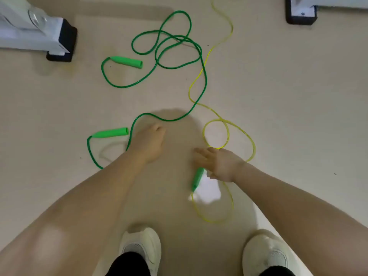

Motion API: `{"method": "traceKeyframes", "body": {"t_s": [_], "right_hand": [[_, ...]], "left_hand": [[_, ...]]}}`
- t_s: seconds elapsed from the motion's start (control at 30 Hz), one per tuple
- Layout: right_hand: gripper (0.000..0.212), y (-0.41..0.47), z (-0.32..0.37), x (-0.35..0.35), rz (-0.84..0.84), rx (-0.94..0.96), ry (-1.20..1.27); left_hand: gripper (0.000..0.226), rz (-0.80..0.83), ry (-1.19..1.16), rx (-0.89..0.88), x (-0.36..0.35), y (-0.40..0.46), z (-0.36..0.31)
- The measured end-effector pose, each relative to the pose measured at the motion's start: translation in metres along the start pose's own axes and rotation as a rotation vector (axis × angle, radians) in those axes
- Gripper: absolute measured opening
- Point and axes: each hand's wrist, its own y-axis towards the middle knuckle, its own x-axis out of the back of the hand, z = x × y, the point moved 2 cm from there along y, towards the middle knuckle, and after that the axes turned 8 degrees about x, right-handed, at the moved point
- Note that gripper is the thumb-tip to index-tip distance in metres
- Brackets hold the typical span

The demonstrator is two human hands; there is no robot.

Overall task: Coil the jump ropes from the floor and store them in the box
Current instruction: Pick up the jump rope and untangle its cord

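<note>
Fingers of the right hand (pixel 219 164) are spreading open just above a green handle (pixel 198 179) of the yellow rope (pixel 216 134), gripping nothing. Left hand (pixel 150 143) is curling empty left of that handle, beside the green rope (pixel 205 80) sprawling on the floor (pixel 288 96).

Bare forearms, white sneakers (pixel 142 248), black trouser legs (pixel 129 264)

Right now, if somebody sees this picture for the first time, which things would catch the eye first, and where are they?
The dark green rope sprawls in tangled loops across the middle of the floor, with two bright green handles lying at the left. A thin yellow rope crosses it and curls at the right. Below, the left hand and right hand reach down, the right just above a third green handle.
</note>
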Motion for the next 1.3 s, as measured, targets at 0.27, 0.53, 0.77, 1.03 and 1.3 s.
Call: {"method": "traceKeyframes", "body": {"t_s": [0.27,0.53,0.77,1.03,1.3], "right_hand": [[0.029,0.008,-0.003,0.012,-0.249,-0.207,0.11],[0.038,0.002,-0.049,0.044,-0.637,-0.506,0.74],[0.037,0.043,-0.073,0.038,-0.433,-0.812,0.511],[0.031,0.068,-0.076,0.038,-0.34,-0.682,0.354],[0.032,-0.038,-0.059,0.128,-0.177,-0.162,1.769]], "left_hand": [[0.039,0.211,-0.562,-0.05,-0.005,-0.013,-0.062],[0.033,-0.035,-0.736,0.185,0.035,-0.002,-0.055],[0.022,0.041,-1.339,0.387,0.058,-0.003,-0.029],[0.014,0.193,-1.363,0.448,0.052,0.004,-0.045],[0.048,0.472,-1.458,0.579,0.099,-0.002,-0.1]]}}
